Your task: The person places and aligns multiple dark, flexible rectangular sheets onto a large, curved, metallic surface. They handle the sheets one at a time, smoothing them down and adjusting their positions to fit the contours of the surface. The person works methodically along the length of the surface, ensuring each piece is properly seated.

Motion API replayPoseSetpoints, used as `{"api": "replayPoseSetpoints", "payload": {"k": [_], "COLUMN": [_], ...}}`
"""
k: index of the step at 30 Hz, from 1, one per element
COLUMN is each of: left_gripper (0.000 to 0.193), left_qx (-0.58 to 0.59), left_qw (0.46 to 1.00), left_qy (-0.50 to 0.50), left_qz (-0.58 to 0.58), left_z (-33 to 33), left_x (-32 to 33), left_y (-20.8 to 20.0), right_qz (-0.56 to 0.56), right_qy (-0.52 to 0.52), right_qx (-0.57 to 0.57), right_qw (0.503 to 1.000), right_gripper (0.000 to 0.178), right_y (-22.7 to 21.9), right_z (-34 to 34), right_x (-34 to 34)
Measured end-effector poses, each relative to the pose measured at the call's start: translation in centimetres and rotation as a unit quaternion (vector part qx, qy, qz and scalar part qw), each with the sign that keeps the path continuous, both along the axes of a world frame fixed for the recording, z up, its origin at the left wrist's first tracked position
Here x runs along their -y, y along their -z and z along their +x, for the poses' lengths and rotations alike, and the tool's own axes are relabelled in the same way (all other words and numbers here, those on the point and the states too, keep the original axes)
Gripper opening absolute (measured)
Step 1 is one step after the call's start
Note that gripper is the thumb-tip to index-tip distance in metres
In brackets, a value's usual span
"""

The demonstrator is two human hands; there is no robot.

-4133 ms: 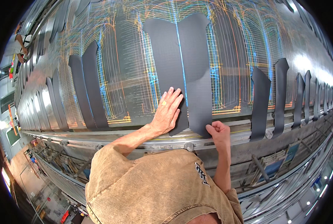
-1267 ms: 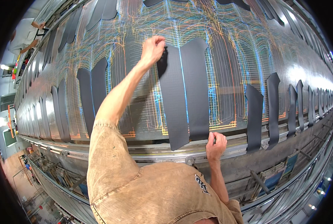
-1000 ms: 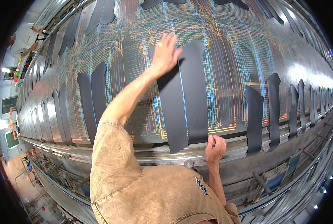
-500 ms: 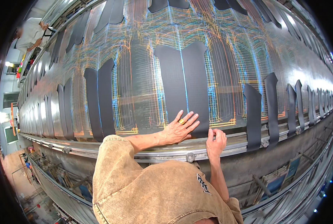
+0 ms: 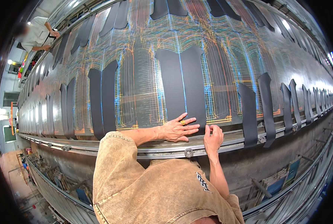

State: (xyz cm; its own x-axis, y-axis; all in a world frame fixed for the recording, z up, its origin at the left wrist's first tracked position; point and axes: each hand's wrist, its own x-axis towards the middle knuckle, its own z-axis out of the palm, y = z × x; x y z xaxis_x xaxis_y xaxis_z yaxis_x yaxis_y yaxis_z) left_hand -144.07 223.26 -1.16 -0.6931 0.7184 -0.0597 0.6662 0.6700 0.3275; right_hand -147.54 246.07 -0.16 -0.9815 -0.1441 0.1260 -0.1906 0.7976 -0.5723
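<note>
A long metal table (image 5: 218, 145) carries projected coloured lines and rows of dark flat sheet pieces. Straight ahead lie two tall dark sheets (image 5: 179, 86) side by side. My left hand (image 5: 179, 129) lies flat with fingers spread on the lower end of those sheets; a yellow ring shows on one finger. My right hand (image 5: 212, 135) rests at the sheets' lower right corner by the table edge, its fingers curled on the sheet edge.
More dark sheet pairs lie to the left (image 5: 102, 99) and right (image 5: 256, 104) along the table. A round bolt (image 5: 189, 152) sits on the front rail. Another person in a light shirt (image 5: 36, 35) stands at the far left end.
My left hand has come down from high up on the sheets to their lower end. It now lies flatter and further right. My right hand stayed at the lower corner.
</note>
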Motion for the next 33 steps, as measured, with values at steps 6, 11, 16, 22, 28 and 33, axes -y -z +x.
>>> {"api": "replayPoseSetpoints", "payload": {"k": [6,11,16,22,28,33], "left_gripper": [0.057,0.045,0.033,0.025,0.029,0.043], "left_qx": [0.013,0.046,0.081,0.197,0.255,0.29], "left_qw": [1.0,0.998,0.985,0.921,0.894,0.797], "left_qy": [0.0,0.002,0.0,-0.146,-0.326,-0.463], "left_qz": [0.023,0.04,0.153,0.302,0.17,0.257], "left_z": [0.2,-0.4,-0.3,-2.2,-6.0,-9.2], "left_x": [0.3,-0.5,-0.3,-4.0,-12.0,-20.9], "left_y": [-0.2,-0.4,-0.7,-5.2,-8.5,-6.3], "right_qz": [-0.01,-0.046,-0.229,-0.239,-0.364,-0.472], "right_qy": [-0.011,-0.008,0.056,0.294,0.296,0.218], "right_qx": [0.004,0.019,0.054,-0.056,0.105,0.191], "right_qw": [1.0,0.999,0.97,0.924,0.877,0.832], "right_gripper": [0.019,0.017,0.009,0.022,0.054,0.046], "right_y": [-0.2,-1.1,-4.7,-4.9,0.8,1.6], "right_z": [0.1,0.2,-0.1,-0.9,-0.9,-1.8], "right_x": [0.2,-0.6,-5.0,-18.7,-24.6,-24.4]}}
